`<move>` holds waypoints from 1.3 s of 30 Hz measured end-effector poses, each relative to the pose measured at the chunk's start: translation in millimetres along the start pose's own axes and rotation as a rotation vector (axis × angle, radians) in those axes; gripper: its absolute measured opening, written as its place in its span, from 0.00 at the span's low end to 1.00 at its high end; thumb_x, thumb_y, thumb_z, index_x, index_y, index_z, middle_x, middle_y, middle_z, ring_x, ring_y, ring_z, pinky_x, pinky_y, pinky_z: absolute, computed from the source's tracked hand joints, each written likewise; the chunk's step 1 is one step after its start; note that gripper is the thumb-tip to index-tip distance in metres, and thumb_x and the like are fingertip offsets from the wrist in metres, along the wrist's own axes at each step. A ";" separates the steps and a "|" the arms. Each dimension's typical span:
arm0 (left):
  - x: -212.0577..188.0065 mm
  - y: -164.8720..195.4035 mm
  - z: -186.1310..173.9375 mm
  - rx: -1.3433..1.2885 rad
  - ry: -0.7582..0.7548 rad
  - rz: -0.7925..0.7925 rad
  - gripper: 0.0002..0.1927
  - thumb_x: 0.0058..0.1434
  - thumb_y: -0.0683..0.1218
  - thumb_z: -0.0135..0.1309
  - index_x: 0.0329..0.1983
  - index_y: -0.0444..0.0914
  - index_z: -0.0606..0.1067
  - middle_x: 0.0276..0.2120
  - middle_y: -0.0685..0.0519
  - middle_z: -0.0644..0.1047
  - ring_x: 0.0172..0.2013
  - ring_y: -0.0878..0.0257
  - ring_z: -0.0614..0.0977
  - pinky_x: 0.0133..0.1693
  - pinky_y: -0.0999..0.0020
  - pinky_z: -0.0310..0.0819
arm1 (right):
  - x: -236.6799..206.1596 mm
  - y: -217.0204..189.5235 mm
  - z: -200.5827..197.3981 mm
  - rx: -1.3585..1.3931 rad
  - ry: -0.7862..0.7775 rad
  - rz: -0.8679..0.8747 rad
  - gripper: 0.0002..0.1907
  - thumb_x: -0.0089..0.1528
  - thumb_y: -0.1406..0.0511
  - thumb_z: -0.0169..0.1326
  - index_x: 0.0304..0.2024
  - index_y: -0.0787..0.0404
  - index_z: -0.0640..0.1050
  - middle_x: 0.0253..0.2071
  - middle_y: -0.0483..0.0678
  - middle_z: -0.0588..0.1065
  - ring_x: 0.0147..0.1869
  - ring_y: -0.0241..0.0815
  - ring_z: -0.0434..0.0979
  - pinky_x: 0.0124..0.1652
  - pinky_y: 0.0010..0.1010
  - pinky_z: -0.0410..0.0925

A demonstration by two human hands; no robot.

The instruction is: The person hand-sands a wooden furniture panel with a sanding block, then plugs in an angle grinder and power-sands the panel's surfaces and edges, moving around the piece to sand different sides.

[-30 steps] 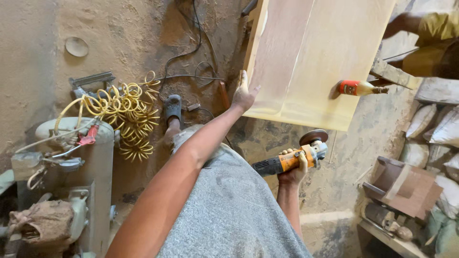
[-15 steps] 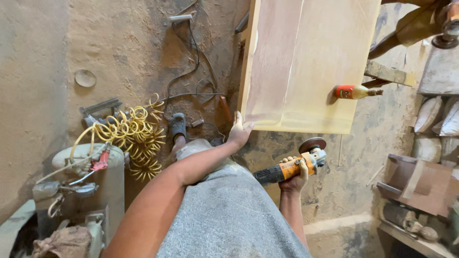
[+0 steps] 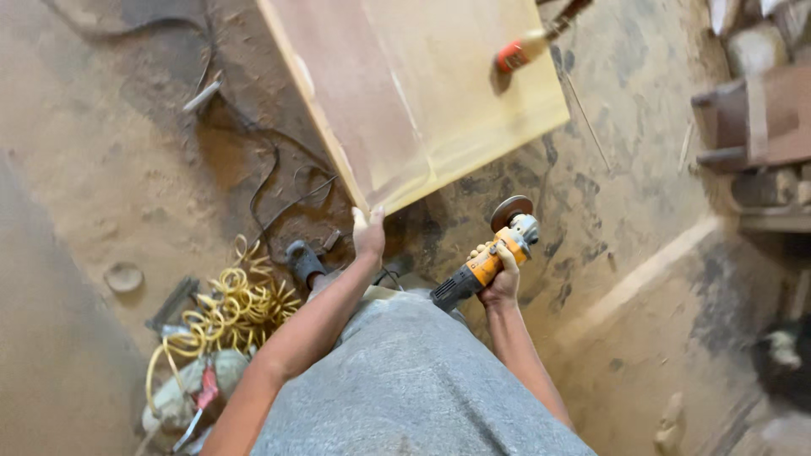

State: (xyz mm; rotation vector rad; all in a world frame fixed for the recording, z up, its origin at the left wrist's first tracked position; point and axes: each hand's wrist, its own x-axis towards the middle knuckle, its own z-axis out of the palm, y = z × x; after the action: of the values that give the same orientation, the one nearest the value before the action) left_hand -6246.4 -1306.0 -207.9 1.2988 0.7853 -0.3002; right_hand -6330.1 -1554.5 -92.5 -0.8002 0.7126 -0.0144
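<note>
- The left hand [image 3: 369, 234] reaches forward with its fingers pressed flat against the near corner of a large wooden panel [image 3: 422, 93]; it touches the edge rather than closing around it.
- The panel is a flat, smooth, pale sheet with a reddish band along its left side and a thin, straight edge, and it tilts across the far middle of the view.
- The right hand [image 3: 500, 277] is closed firmly around the body of an angle grinder [image 3: 486, 257], right of the left hand and just below the panel's near edge.
- The grinder has a yellow-orange casing, a black rear grip and a round, dull grey disc at its far end.
- A second, orange-ended tool [image 3: 517, 54] rests on the panel's far right.
- Coiled yellow hose [image 3: 236, 308] lies on the dusty, sandy floor [image 3: 101, 152] at the near left, beside dark cables [image 3: 270, 177].
</note>
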 end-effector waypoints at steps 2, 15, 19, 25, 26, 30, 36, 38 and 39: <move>-1.3 4.5 11.4 -0.066 -0.086 0.028 0.42 0.67 0.55 0.52 0.75 0.30 0.52 0.67 0.41 0.69 0.65 0.54 0.71 0.64 0.65 0.60 | -2.0 -1.4 -13.5 0.078 0.017 0.005 0.15 0.60 0.61 0.60 0.44 0.63 0.75 0.37 0.52 0.77 0.41 0.50 0.79 0.47 0.43 0.74; 38.3 6.2 183.5 -0.126 -0.527 -0.136 0.43 0.69 0.60 0.47 0.80 0.42 0.45 0.76 0.56 0.53 0.73 0.63 0.55 0.68 0.57 0.45 | 21.4 -59.6 -142.8 0.268 0.083 -0.079 0.12 0.60 0.61 0.59 0.40 0.61 0.74 0.35 0.51 0.76 0.40 0.48 0.79 0.45 0.43 0.74; 23.0 -37.5 201.0 0.027 -0.485 -0.173 0.42 0.66 0.61 0.50 0.78 0.40 0.52 0.75 0.54 0.60 0.69 0.58 0.65 0.66 0.57 0.56 | 28.8 -78.5 -191.1 0.347 0.116 -0.107 0.13 0.61 0.61 0.58 0.42 0.61 0.75 0.36 0.51 0.76 0.41 0.48 0.78 0.47 0.43 0.74; -13.5 -115.6 180.7 0.447 -0.428 -0.289 0.41 0.65 0.60 0.51 0.77 0.40 0.54 0.73 0.52 0.62 0.68 0.59 0.66 0.63 0.59 0.60 | 44.0 -103.5 -254.2 0.477 0.131 -0.125 0.14 0.62 0.59 0.58 0.43 0.62 0.74 0.37 0.52 0.75 0.42 0.49 0.78 0.47 0.42 0.73; -17.2 -126.3 175.7 0.496 -0.432 -0.286 0.41 0.66 0.60 0.52 0.76 0.38 0.56 0.72 0.49 0.64 0.67 0.58 0.67 0.63 0.61 0.60 | 46.1 -106.5 -262.1 0.485 0.138 -0.130 0.15 0.62 0.59 0.58 0.42 0.62 0.73 0.37 0.52 0.75 0.42 0.49 0.78 0.47 0.42 0.73; -23.9 -155.9 167.8 0.706 -0.432 -0.355 0.40 0.66 0.59 0.52 0.76 0.38 0.58 0.70 0.48 0.67 0.65 0.58 0.68 0.55 0.61 0.65 | 48.3 -113.7 -286.1 0.539 0.193 -0.137 0.15 0.62 0.59 0.58 0.42 0.63 0.73 0.37 0.52 0.74 0.41 0.48 0.77 0.46 0.41 0.73; -19.9 -157.2 195.4 0.515 -0.526 -0.370 0.39 0.71 0.59 0.57 0.77 0.31 0.66 0.66 0.22 0.64 0.46 0.52 0.71 0.42 0.52 0.60 | 47.2 -120.3 -308.6 0.571 0.257 -0.172 0.16 0.61 0.58 0.58 0.42 0.63 0.73 0.36 0.52 0.75 0.39 0.48 0.77 0.44 0.42 0.73; -19.4 -151.4 206.7 0.670 -0.475 -0.356 0.40 0.68 0.60 0.53 0.77 0.37 0.59 0.64 0.39 0.70 0.52 0.55 0.75 0.46 0.55 0.67 | 46.6 -122.6 -315.7 0.593 0.262 -0.188 0.17 0.61 0.57 0.58 0.41 0.63 0.73 0.35 0.52 0.75 0.39 0.49 0.77 0.45 0.42 0.73; -18.9 -148.4 212.0 0.744 -0.444 -0.346 0.40 0.66 0.61 0.52 0.77 0.40 0.56 0.63 0.47 0.73 0.55 0.57 0.77 0.47 0.57 0.71 | 46.9 -123.9 -319.6 0.602 0.261 -0.193 0.17 0.61 0.57 0.58 0.41 0.64 0.73 0.35 0.52 0.75 0.39 0.49 0.77 0.45 0.42 0.73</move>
State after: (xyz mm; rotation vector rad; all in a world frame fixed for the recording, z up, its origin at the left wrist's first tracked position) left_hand -6276.6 -1549.3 -292.8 1.6870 0.5191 -1.2021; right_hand -6451.8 -1863.1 -190.9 -0.2849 0.8173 -0.4940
